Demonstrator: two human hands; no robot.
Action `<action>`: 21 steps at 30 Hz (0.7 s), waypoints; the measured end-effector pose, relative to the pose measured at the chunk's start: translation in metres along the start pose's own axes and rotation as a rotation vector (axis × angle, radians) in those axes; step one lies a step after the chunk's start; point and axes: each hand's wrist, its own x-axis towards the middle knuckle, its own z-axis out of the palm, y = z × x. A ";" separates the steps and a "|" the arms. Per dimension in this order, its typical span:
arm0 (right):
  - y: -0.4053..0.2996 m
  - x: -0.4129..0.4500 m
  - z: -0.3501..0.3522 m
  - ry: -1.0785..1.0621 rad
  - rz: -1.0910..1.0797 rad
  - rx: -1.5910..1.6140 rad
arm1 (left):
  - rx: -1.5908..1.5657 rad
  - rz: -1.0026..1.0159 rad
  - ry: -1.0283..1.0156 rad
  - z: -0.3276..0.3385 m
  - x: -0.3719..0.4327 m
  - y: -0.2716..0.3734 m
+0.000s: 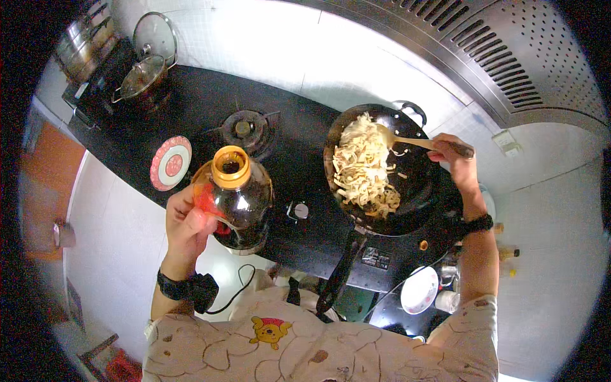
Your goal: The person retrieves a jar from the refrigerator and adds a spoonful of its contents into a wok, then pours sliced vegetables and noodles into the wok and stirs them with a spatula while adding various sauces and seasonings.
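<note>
My left hand (188,224) grips a large plastic bottle (243,205) of dark liquid by its handle, on the left of the stove. The bottle's yellow mouth (231,167) is uncapped and faces up towards me. My right hand (453,155) holds the handle of a wooden spatula (413,142). The spatula's head is partly buried in the pale, strip-like food (365,167), which is heaped on the left side of a black wok (420,191). The wok sits on the right of the stove, its long black handle (341,270) pointing towards me.
A free burner (244,130) and a pink-rimmed plate (170,163) are left of the wok. Behind stand a pot (143,83) and a glass lid (155,38). A range hood (496,62) hangs above. An orange cap (423,245) and a white bowl (419,290) lie at lower right.
</note>
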 end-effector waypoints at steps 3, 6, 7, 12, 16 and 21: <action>-0.060 -0.033 0.024 -0.219 -0.384 -0.438 | 0.028 0.009 0.022 -0.001 -0.003 0.005; -0.113 -0.077 0.032 -0.295 -0.536 -0.682 | 0.023 0.041 0.038 -0.008 -0.007 -0.002; -0.123 -0.087 0.036 -0.332 -0.603 -0.743 | 0.022 0.037 0.037 -0.006 -0.006 -0.001; -0.079 -0.088 0.060 -0.240 -0.413 -0.699 | -0.011 0.020 0.033 0.005 -0.002 0.000; -0.075 -0.062 0.007 0.110 0.018 -0.636 | -0.042 0.054 0.046 0.017 -0.001 0.002; -0.025 -0.024 0.000 0.210 0.126 -0.191 | -0.010 0.047 0.075 0.013 -0.004 0.000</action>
